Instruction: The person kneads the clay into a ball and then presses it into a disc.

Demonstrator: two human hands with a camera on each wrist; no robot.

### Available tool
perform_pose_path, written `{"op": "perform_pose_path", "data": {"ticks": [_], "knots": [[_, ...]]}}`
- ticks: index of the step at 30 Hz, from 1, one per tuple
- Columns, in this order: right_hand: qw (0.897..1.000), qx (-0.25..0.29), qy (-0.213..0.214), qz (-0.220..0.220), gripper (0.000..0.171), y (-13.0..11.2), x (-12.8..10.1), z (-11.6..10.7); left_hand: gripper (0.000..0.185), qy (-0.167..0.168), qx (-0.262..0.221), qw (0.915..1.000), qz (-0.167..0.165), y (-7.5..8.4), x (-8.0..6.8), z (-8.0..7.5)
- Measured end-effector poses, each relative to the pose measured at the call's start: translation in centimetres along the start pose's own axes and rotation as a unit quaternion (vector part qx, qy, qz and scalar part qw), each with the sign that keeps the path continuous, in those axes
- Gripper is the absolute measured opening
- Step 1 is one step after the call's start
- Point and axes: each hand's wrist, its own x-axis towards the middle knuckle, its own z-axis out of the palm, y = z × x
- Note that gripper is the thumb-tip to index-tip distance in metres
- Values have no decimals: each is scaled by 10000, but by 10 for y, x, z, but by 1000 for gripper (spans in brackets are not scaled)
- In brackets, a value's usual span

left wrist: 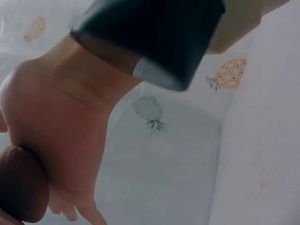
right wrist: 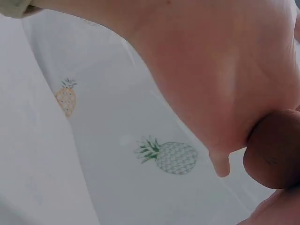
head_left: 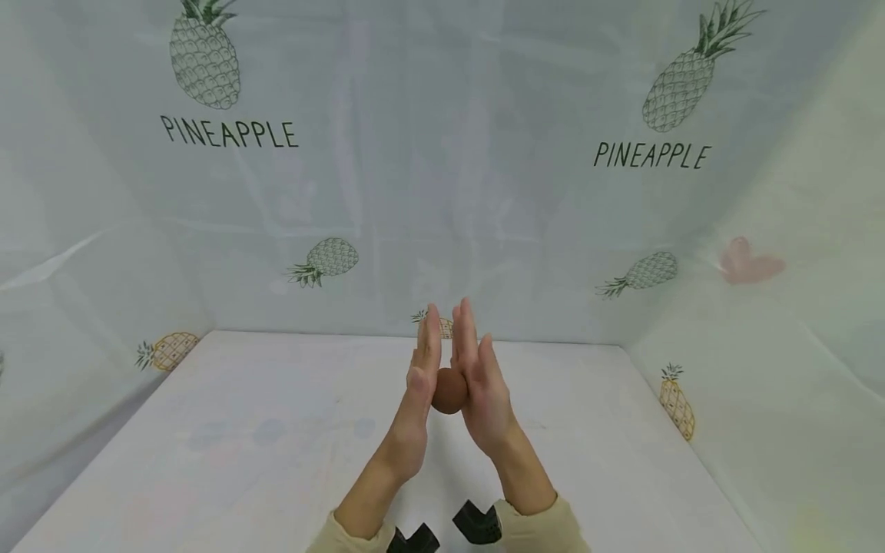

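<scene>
A brown ball (head_left: 449, 391) is sitting between two palms, the left hand (head_left: 420, 388) pressing at its 9 o'clock and the right hand (head_left: 485, 399) at its 3 o'clock. Both hands are lying flat, fingers pointing straight toward 12 o'clock; neither is curling round the ball, so the palms alone are trapping it. It is apparently hanging above the table (head_left: 276, 461), with nothing visibly supporting it from below.

That hold is looking like the weak spot. The hands are leaving gaps at 12 and 6 o'clock, so uneven pressing could be sending the ball out either way, toward the fingertips or toward the wrists. If the palms are easing apart even slightly, it could be dropping and rolling off over the table. Should the ball be soft, which the views are not settling, hard squeezing could be flattening it. Near 6 o'clock, the left mount (head_left: 415, 540) and right mount (head_left: 478, 524) are facing each other across a gap; forearms closing in could be knocking them together and jolting the hold.
</scene>
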Motion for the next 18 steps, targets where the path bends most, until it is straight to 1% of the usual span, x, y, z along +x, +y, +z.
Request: {"op": "perform_pose_path", "data": {"ticks": [2,4,6,9,11,14,16,18], "knots": [[9997,-19,-23,249,65,4,0,6,65,182,20,9998,-30,0,1,-6],[9992,-40,-112,381,66,6,1,14,65,432,27,9990,-77,0,1,-14],[9992,-66,-262,311,68,5,1,22,65,658,-18,9977,-131,0,2,-22],[9989,-159,-434,-37,68,1,-1,31,65,859,-123,9960,-223,-3,4,-29],[9979,-246,-451,-400,66,-3,-2,33,65,841,-178,9958,-299,-6,5,-30],[9947,-385,-373,-878,64,-8,-4,30,64,675,-261,9965,-424,-11,6,-27],[9930,-403,-304,-1066,64,-10,-5,25,62,515,-337,9969,-497,-13,6,-22],[9922,-428,-218,-1154,63,-11,-4,20,61,341,-407,9973,-515,-13,6,-17]]}}
